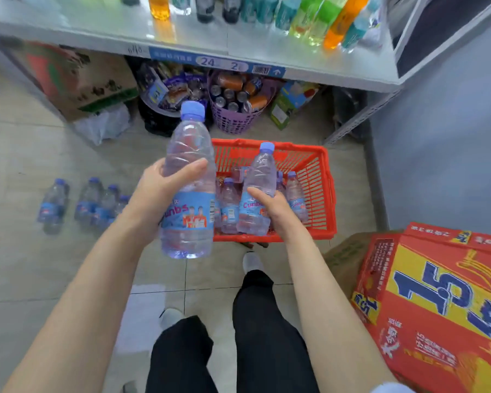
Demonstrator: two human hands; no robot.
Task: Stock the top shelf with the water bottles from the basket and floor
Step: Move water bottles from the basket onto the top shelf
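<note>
My left hand (159,194) grips a clear water bottle (189,177) with a blue cap and blue label, held upright above the floor, left of the basket. My right hand (272,207) is wrapped around a second water bottle (258,182), lifted slightly over the red plastic basket (318,177). Several more bottles (295,197) stand inside the basket. On the floor at the left stand several water bottles (97,199). The white shelf (182,38) runs across the top with free space at its left.
Coloured drink bottles (323,18) fill the shelf's right part. Under the shelf sit a purple basket of cans (236,117), a black basket of snacks (165,95) and a cardboard box (77,80). Red cartons (437,293) stand at the right. A grey wall closes the right side.
</note>
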